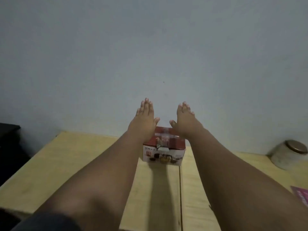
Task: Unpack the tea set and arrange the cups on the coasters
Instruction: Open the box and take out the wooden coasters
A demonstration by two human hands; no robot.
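Item: tea set box (164,147), red and white card, printed with a teapot and cups on the near face; sits shut on the pale wooden table (50,164), close to the far edge by the grey wall (150,47). Contents: not visible; cups and coasters unseen anywhere in view.

Left hand (144,120): raised above the box's left top edge, palm down, fingers straight and pressed together, thumb out; holds nothing.

Right hand (186,122): raised above the box's right top edge, same flat pose, fingers together, empty.

Right of the box, well apart: a pale jar (288,154) with a dark lid, contents unclear. Nearer than the jar: a pink printed sheet (301,195), cut by the frame.

Step, by judgement: the very start, unpacking not begun. Next move calls for lowering both hands to the box and lifting the torn-looking flap at its near top edge
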